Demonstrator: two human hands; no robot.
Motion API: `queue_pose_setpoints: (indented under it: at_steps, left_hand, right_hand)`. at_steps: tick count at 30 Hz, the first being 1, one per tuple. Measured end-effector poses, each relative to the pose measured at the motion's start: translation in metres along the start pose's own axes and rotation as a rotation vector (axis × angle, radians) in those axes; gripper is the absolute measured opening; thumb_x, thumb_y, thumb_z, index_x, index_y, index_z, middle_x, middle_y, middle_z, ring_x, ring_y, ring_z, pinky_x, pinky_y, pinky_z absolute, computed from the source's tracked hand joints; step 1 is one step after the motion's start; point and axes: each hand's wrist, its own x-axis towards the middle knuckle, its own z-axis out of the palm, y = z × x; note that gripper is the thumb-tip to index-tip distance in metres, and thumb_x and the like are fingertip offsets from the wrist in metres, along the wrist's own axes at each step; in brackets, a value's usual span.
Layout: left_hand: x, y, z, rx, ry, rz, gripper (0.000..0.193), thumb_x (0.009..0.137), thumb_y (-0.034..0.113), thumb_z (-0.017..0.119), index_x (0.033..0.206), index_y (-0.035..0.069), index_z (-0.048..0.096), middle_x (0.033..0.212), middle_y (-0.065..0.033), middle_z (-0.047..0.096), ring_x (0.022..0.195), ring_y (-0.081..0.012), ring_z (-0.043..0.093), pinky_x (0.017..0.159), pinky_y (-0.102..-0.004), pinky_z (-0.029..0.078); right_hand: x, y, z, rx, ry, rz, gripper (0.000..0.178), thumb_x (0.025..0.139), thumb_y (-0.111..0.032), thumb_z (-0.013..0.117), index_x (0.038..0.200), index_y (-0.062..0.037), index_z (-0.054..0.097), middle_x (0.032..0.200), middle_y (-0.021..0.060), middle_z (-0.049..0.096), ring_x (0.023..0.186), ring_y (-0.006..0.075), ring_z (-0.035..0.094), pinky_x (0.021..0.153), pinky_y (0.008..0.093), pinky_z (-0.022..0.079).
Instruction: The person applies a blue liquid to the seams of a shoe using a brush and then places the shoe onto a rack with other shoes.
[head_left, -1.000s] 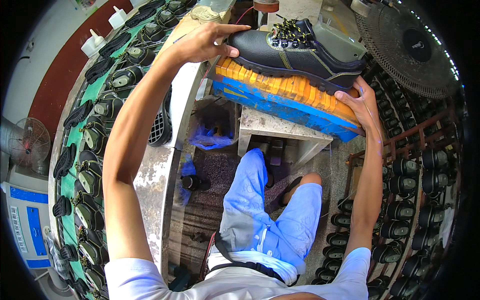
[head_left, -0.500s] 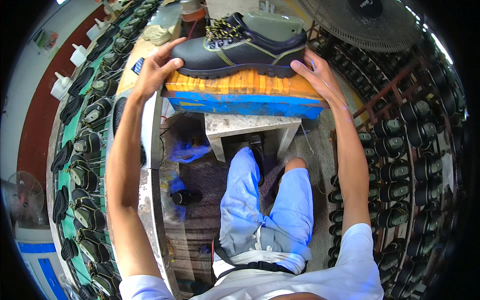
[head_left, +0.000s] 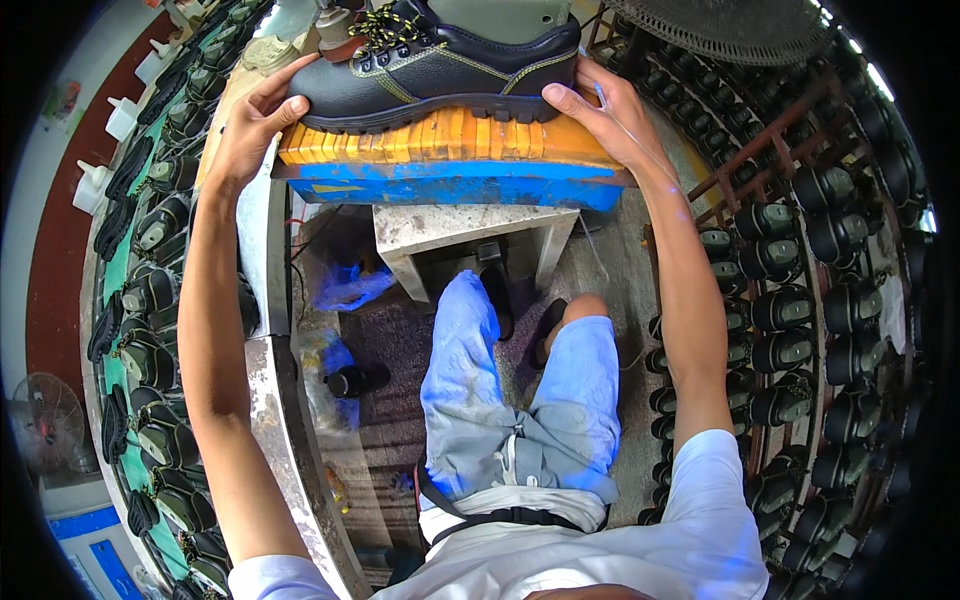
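A black work shoe (head_left: pixel 440 75) with yellow stitching and black-and-yellow laces sits sole down on a ribbed orange pad (head_left: pixel 455 138), its toe to the left. A grey-green shoe last (head_left: pixel 500 14) fills its opening. My left hand (head_left: pixel 252 122) grips the toe end, thumb on the near side and fingers behind. At the heel my right hand (head_left: pixel 612 112) holds on, its thumb low near the sole and its other fingers round the back. Below the pad runs a blue base (head_left: pixel 470 184).
To the left, a green conveyor (head_left: pixel 120 270) carries several shoes and soles, with white squeeze bottles (head_left: pixel 93 187) beside it. Racks of shoes on lasts (head_left: pixel 785 300) fill the right. A large fan (head_left: pixel 730 30) stands far right. A whitish stand (head_left: pixel 470 225) is under the blue base.
The whole view has shifted, so the shoe, pad and both hands appear slightly higher and further left. Both hands keep their hold on the toe and heel.
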Motion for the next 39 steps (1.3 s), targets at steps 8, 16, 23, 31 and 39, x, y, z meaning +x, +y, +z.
queue_pose_setpoints:
  at_steps: [8, 16, 23, 31, 39]
  left_hand:
    - [-0.001, 0.010, 0.001, 0.074, 0.005, -0.001, 0.064, 0.098, 0.023, 0.077, 0.155, 0.005, 0.054, 0.139, -0.0101, 0.068, 0.127, -0.0164, 0.062, 0.114, -0.0310, 0.046]
    - [-0.067, 0.013, 0.089, 0.175, 0.505, 0.142, 0.056, 0.094, 0.031, 0.081, 0.143, 0.009, 0.066, 0.098, -0.0009, 0.063, 0.080, -0.0066, 0.051, 0.070, -0.0218, 0.043]
    - [-0.134, 0.019, 0.205, 0.625, 0.750, 0.666, 0.043, 0.095, 0.020, 0.071, 0.135, 0.003, 0.068, 0.122, -0.0114, 0.068, 0.100, -0.0240, 0.061, 0.090, -0.0350, 0.048]
    - [-0.124, 0.034, 0.335, 1.027, 0.443, 0.686, 0.049, 0.089, 0.025, 0.062, 0.133, 0.007, 0.068, 0.140, -0.0117, 0.065, 0.131, -0.0296, 0.057, 0.114, -0.0437, 0.042]
    - [-0.072, 0.001, 0.414, 1.136, 0.369, 0.612, 0.054, 0.095, 0.023, 0.058, 0.144, 0.002, 0.055, 0.148, -0.0151, 0.057, 0.139, -0.0312, 0.053, 0.119, -0.0461, 0.040]
  right_hand:
    - [0.003, 0.009, 0.000, -0.031, -0.007, -0.033, 0.075, 0.092, -0.053, 0.079, 0.146, -0.0047, 0.061, 0.132, 0.0172, 0.072, 0.127, 0.0283, 0.067, 0.113, 0.0420, 0.048]
    - [-0.086, -0.008, -0.020, -0.086, 0.338, -0.086, 0.054, 0.114, -0.035, 0.033, 0.149, -0.0002, 0.054, 0.105, 0.0075, 0.072, 0.098, 0.0176, 0.063, 0.095, 0.0331, 0.048]
    - [-0.174, -0.087, -0.008, -0.114, 0.308, -0.224, 0.037, 0.095, -0.009, 0.048, 0.120, 0.0023, 0.074, 0.085, 0.0036, 0.060, 0.073, 0.0103, 0.051, 0.066, 0.0251, 0.042]
    - [-0.149, -0.144, 0.018, -0.561, 0.075, -0.666, 0.031, 0.088, -0.005, 0.054, 0.105, 0.0037, 0.078, 0.073, 0.0105, 0.065, 0.062, 0.0212, 0.065, 0.057, 0.0316, 0.051]
    - [-0.118, -0.125, 0.029, -0.752, 0.112, -0.649, 0.028, 0.085, -0.005, 0.060, 0.106, -0.0002, 0.077, 0.075, 0.0111, 0.066, 0.064, 0.0237, 0.068, 0.059, 0.0315, 0.054]
